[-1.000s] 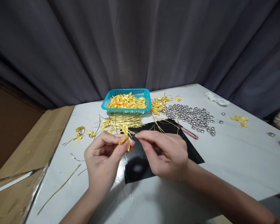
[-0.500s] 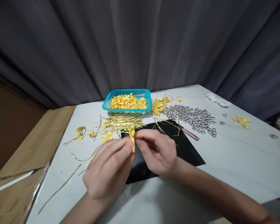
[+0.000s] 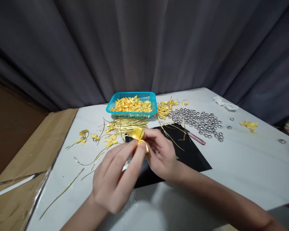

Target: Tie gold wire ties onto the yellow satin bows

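Note:
A yellow ribbon bow point(image 3: 137, 134) is pinched between both hands above a black mat point(image 3: 186, 152). My left hand point(image 3: 120, 175) is closed, its thumb and fingers on the knot of the bow from the left. My right hand point(image 3: 162, 154) is closed too, its fingertips at the bow's right side. Gold wire ties point(image 3: 131, 124) lie in a bundle just beyond the hands. Behind them a blue basket point(image 3: 155, 104) holds many yellow bows. Silver heart-shaped beads point(image 3: 195, 119) are spread to the right.
A pink-handled tool point(image 3: 197, 138) rests at the mat's right edge. Finished-looking yellow bows point(image 3: 165, 109) lie beside the basket. White crumpled material point(image 3: 225, 103) and a lone yellow bow point(image 3: 249, 125) are farther right. Cardboard point(image 3: 36, 144) borders the white table point(image 3: 236, 183) on the left.
The bow has turned from edge-on to show its wide loop, pointing left. My left hand has shifted slightly right and rotated; my right hand has moved slightly left.

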Demonstrator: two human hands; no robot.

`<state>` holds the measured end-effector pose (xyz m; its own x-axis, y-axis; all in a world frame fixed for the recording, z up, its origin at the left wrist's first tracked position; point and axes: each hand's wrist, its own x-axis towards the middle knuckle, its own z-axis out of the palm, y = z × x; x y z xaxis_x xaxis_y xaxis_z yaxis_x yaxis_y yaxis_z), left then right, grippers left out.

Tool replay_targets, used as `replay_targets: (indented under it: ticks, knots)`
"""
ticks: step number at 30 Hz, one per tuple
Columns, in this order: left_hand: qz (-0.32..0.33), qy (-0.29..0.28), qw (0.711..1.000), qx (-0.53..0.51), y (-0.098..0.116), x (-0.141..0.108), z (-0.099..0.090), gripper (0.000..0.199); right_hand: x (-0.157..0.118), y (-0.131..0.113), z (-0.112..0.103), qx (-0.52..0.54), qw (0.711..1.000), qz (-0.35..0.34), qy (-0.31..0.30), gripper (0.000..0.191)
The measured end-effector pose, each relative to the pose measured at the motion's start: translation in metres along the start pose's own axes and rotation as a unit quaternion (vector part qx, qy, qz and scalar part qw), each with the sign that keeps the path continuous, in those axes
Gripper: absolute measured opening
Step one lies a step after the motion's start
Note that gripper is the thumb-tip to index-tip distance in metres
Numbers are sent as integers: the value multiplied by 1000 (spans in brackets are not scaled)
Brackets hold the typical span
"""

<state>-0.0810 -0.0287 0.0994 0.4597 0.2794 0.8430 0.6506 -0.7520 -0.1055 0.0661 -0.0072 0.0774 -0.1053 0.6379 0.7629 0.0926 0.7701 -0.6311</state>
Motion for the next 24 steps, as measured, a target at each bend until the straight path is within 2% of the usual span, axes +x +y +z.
replay_targets:
  ticks: [7,12,15,18,20,22,24]
  knots:
    - [-27,49,998,-36,0,-1,5,34,-1,-7,2,3,999,1,33,18]
    - [-39,65,993,-92,-7,7,10,29,0,-8,7,58,996,53,45,13]
    - [-43,54,992,-108,-14,9,12,26,3,-7,6,75,994,67,53,12]
    - [-30,19,995,-98,-22,8,16,27,8,-8,-3,13,994,66,81,19]
    - [-21,-6,995,-95,-26,7,19,29,12,-8,-11,-59,994,33,84,20]
    - [-6,-21,995,-100,-28,5,22,30,16,-8,-17,-106,993,-3,58,16]
    - [12,-24,994,-107,-29,4,24,30,18,-7,-21,-115,993,-3,27,11]
